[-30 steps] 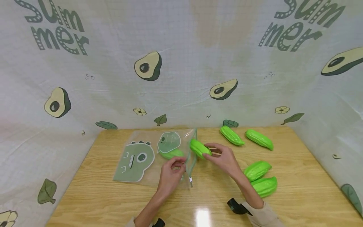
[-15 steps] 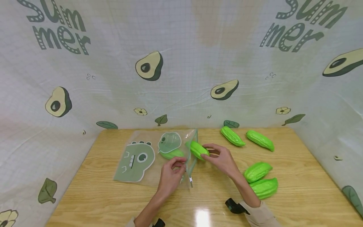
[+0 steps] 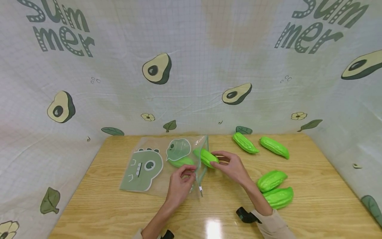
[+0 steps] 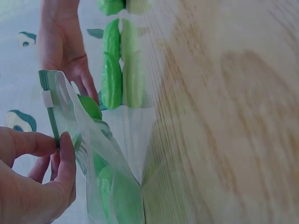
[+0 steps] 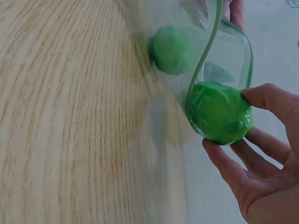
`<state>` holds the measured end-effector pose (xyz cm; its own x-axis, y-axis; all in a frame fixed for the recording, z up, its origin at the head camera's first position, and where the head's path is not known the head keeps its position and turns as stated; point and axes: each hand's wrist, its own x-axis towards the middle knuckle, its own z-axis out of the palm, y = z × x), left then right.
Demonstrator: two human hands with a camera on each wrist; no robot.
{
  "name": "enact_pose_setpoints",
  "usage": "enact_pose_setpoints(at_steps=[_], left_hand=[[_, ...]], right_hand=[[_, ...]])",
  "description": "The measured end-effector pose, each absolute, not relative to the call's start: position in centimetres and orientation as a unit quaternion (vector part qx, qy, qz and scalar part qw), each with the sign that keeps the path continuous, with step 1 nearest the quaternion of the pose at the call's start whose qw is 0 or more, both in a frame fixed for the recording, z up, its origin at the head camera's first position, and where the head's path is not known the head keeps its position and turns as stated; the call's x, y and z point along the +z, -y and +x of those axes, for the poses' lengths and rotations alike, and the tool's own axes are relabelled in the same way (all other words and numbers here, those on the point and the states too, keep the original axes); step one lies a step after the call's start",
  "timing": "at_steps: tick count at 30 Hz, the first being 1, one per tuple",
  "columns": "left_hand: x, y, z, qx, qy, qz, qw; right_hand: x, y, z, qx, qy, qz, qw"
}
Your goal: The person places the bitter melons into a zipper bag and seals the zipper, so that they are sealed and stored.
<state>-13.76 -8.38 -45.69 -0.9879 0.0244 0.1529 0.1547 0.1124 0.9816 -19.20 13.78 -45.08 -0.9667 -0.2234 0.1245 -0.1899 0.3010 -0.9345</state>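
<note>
A clear zip bag (image 3: 167,182) with a green dinosaur print lies on the table, its mouth facing right. My left hand (image 3: 179,186) pinches the green zip edge (image 4: 52,121) of that mouth, near the white slider (image 4: 47,99). Inside the bag, one bitter melon (image 3: 181,162) shows through the plastic. With thumb and fingertips, my right hand (image 3: 234,166) grips another bitter melon (image 3: 209,158) by its near end. The held melon's far end is inside the bag mouth, as the right wrist view also shows around the melon (image 5: 219,114).
Two bitter melons (image 3: 244,142) (image 3: 274,147) lie apart at the back right. Two more (image 3: 271,181) (image 3: 278,197) sit side by side near my right forearm. A printed cloth (image 3: 191,109) hangs behind the wooden table (image 3: 98,209).
My right hand has moved slightly left, pushing the held bitter melon further into the bag mouth. The left hand keeps its pinch on the bag edge.
</note>
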Motion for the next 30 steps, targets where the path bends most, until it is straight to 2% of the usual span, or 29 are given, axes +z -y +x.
enact_pose_setpoints(at_steps=[30], left_hand=[[-45.6, 8.4, -13.8, -0.675, 0.734, -0.061, 0.047]], right_hand=[[-45.5, -11.7, -20.5, -0.561, -0.808, -0.180, 0.031]])
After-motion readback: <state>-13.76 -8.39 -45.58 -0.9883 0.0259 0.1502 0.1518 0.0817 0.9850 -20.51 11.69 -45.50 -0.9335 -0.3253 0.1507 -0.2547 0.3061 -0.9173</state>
